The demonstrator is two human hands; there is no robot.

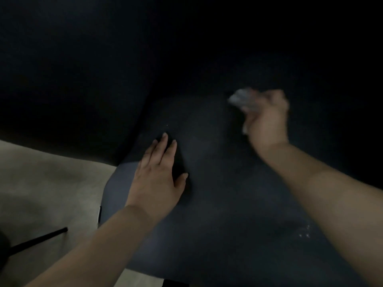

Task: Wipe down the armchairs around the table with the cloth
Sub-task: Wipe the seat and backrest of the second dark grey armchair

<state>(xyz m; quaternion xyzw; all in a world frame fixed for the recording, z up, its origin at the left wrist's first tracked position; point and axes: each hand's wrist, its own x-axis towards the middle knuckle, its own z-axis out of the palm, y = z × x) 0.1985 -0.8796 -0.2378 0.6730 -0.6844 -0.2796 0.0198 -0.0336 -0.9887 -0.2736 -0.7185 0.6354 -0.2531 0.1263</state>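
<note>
The right hand (267, 119) gripped the bunched cloth (242, 100) near the rear of the dark armchair seat (228, 193); the left hand (159, 172) lay flat, fingers straight. White specks (304, 232) remained on the seat front, so wiping looked unfinished.

Dark armchair seat (217, 183), left hand (157, 177) flat on it

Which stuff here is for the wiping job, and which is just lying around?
For the job:
cloth, gripped by the right hand
dark armchair seat
left hand, flat on the seat

Just around:
thin black rod on the pale floor
</note>
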